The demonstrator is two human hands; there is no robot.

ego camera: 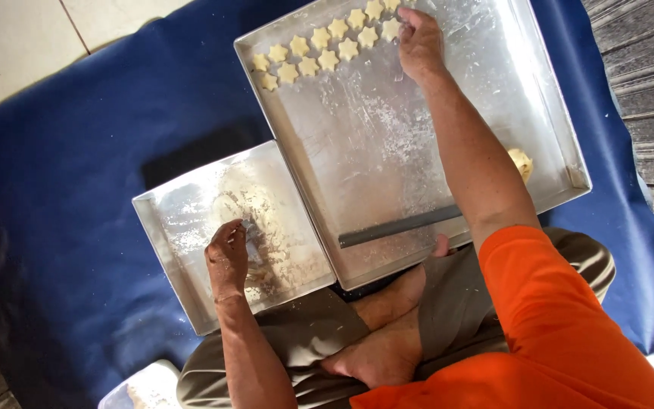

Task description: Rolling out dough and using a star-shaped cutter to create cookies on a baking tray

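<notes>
While cross-legged on blue mat [77, 151]: right hand [420, 42] fingers pinching star cookie [391, 29], left hand [226, 257] curled on dough [266, 220].

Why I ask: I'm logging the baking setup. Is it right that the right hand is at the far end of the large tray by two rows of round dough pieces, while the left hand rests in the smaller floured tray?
Not quite. The dough pieces are star-shaped, not round, as the head view shows. The rest holds: the right hand is by their two rows at the large tray's far end, and the left hand rests in the smaller floured tray.

Top star cookies [393, 4] cut by frame edge; right fingers [410, 17] hide 1.
</notes>
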